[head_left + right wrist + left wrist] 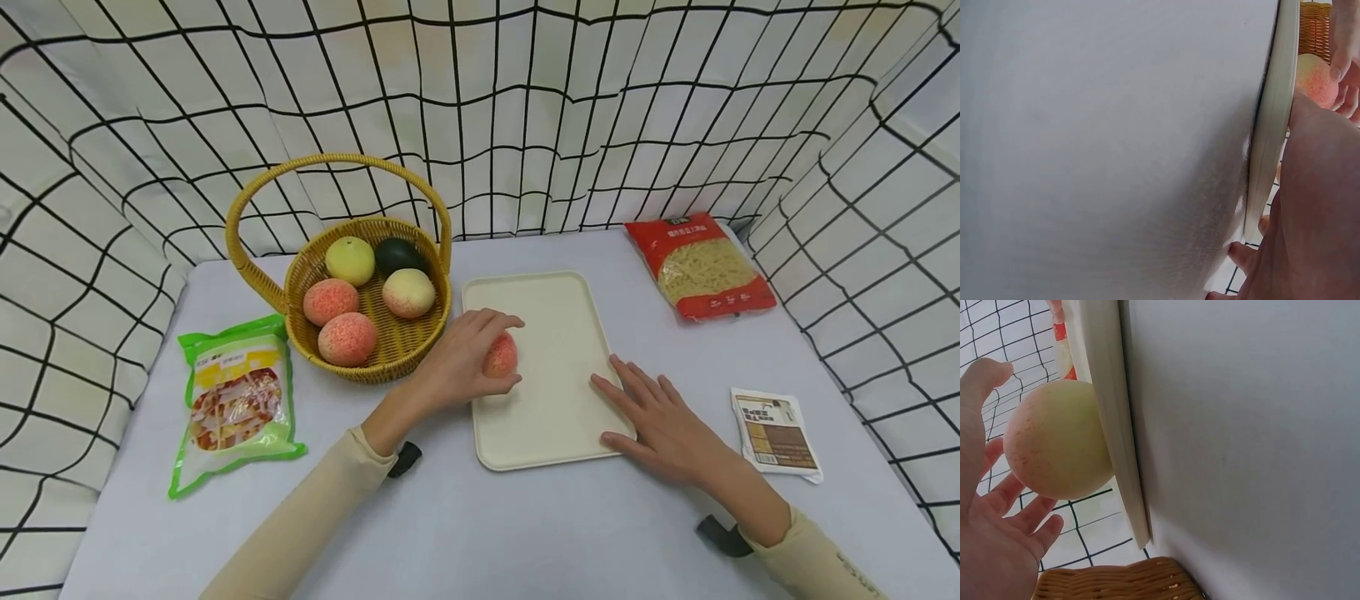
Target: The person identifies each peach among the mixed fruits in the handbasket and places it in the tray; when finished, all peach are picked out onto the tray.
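Observation:
A pink peach [500,356] [1060,440] [1315,81] sits on the left side of a cream tray [551,333] [1110,394] [1272,119]. Around it my left hand [465,358] [991,506] [1344,69] is spread; in the left wrist view the thumb stands off the fruit, while the fingertips lie loosely behind it, contact unclear. My right hand [663,425] [1316,206] rests at the tray's right edge, fingers extended and spread, some over the rim.
A wicker basket [390,367] with several fruits stands left of the tray, its tall handle raised. Beyond it lies a green bag [236,400]. A red pasta bag [705,267] is at back right, a small white packet [776,433] at right. Black netting [495,125] surrounds the table.

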Tool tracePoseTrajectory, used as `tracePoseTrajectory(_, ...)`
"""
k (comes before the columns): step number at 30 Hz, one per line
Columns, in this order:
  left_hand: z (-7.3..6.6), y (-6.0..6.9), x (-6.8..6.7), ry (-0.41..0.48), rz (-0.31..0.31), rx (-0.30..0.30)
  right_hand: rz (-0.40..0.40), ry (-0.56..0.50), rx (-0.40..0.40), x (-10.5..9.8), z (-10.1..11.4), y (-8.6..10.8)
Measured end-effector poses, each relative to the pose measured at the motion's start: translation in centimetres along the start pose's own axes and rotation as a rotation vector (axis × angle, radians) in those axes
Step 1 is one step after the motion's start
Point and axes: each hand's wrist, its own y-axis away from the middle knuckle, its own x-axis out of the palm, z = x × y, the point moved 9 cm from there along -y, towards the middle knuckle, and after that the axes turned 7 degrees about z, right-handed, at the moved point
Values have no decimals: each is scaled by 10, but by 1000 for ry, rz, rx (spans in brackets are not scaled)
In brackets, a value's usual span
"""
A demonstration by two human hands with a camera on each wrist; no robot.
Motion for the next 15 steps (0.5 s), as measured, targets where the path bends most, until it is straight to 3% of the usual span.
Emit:
tracePoseTrajectory(9, -2, 9, -16, 12, -88, 24, -7, -2, -6, 0, 0, 0)
tracePoseTrajectory(15, 0, 23, -36, 40, -165, 3, -9, 0, -9, -1, 1, 0)
